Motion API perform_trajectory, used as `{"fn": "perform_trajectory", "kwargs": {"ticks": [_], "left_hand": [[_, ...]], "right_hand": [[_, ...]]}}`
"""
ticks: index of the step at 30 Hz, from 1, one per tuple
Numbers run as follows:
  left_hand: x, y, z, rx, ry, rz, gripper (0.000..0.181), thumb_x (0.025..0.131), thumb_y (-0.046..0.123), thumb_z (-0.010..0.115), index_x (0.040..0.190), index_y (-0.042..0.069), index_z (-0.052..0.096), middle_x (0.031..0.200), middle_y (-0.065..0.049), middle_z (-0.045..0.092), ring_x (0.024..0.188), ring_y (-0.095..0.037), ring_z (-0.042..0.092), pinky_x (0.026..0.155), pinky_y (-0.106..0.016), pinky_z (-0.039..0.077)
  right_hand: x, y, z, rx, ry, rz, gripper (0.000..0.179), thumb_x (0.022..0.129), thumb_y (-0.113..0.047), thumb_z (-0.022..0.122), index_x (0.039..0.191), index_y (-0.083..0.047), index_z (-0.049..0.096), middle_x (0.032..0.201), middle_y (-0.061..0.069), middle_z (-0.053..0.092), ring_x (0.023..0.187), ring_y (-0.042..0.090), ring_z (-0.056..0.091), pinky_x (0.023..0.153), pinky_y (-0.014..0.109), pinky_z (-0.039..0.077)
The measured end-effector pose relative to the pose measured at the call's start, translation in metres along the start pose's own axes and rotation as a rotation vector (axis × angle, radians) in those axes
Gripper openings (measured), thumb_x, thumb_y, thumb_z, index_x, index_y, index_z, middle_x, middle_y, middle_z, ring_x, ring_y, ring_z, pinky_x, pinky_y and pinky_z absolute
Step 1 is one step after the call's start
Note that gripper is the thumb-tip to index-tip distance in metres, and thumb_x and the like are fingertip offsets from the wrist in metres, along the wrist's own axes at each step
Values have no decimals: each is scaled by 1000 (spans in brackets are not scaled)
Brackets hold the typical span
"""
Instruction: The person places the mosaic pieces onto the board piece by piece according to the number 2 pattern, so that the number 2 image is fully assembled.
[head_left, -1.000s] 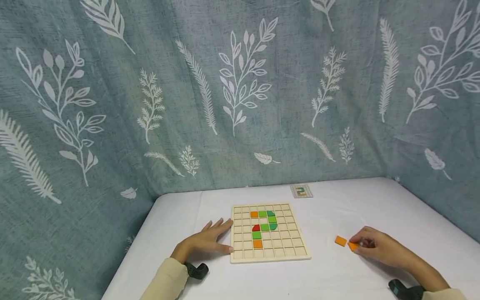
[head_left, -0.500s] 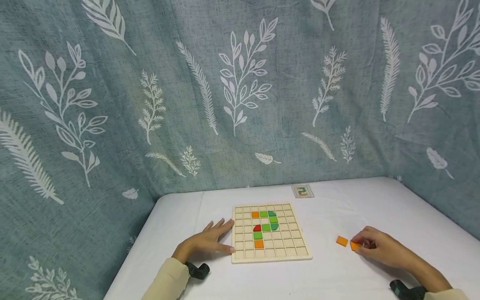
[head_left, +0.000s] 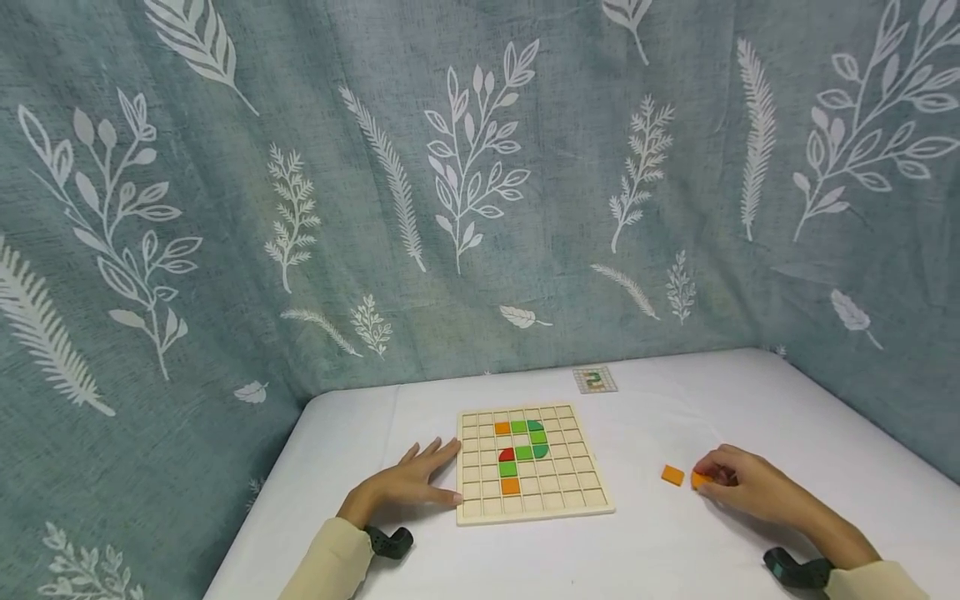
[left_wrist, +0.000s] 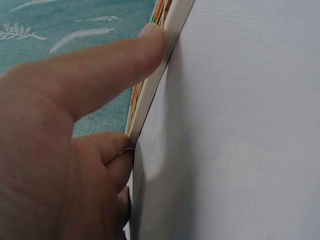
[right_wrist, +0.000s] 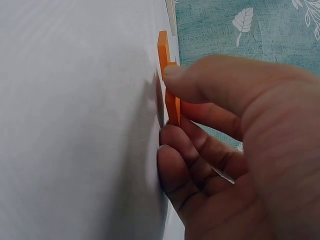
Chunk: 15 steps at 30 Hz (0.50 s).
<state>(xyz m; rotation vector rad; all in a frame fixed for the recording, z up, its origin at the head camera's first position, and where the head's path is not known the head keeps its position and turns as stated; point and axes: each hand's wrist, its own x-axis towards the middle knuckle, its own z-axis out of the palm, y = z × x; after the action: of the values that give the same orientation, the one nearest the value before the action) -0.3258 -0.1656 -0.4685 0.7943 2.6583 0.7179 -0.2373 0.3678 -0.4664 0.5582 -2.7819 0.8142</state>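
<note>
My left hand (head_left: 412, 479) lies with spread fingers along the left edge of a square wooden grid board (head_left: 555, 487). Its thumb (left_wrist: 145, 55) touches the board's side. On the board, orange, green and red tiles form a bent path, with a red quarter-round tile (head_left: 507, 454) at one turn. Off to the right, my right hand (head_left: 757, 487) pinches an orange square tile (right_wrist: 172, 105) between thumb and fingers, low over the white cloth. Another orange square tile (head_left: 672, 475) lies flat just left of that hand.
A small pattern card (head_left: 595, 380) with a similar path lies behind the board, near the table's far edge. White cloth (head_left: 637, 558) covers the table. A grey-green leaf-print curtain (head_left: 480, 208) hangs behind and along both sides.
The head view has shifted slightly. My right fingers now cover more of the pinched orange tile than before. My left hand has stayed at the board's edge.
</note>
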Motion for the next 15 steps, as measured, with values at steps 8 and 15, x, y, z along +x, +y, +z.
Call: {"fn": "perform_trajectory", "kwargs": {"ticks": [8,15], "left_hand": [[1,0,1,2,-9,-16,103,82,64,69,161,19,20,168,0,18,158,-26,7,127,-52,-3],[0,2,1,-12,-7,-11,102,82,61,70,161,18,21,168,-1,19,158,-27,7,127,-53,-2]], "right_hand": [[1,-4,-1,-10,33,64,17,84,-11,77,100,-9,72,90,-3,60,75,-5,49,62,20,49],[1,-5,-3,15,57,1,18,85,-12,79,101,-10,72,91,-5,62,77,-7,52,64,20,51]]}}
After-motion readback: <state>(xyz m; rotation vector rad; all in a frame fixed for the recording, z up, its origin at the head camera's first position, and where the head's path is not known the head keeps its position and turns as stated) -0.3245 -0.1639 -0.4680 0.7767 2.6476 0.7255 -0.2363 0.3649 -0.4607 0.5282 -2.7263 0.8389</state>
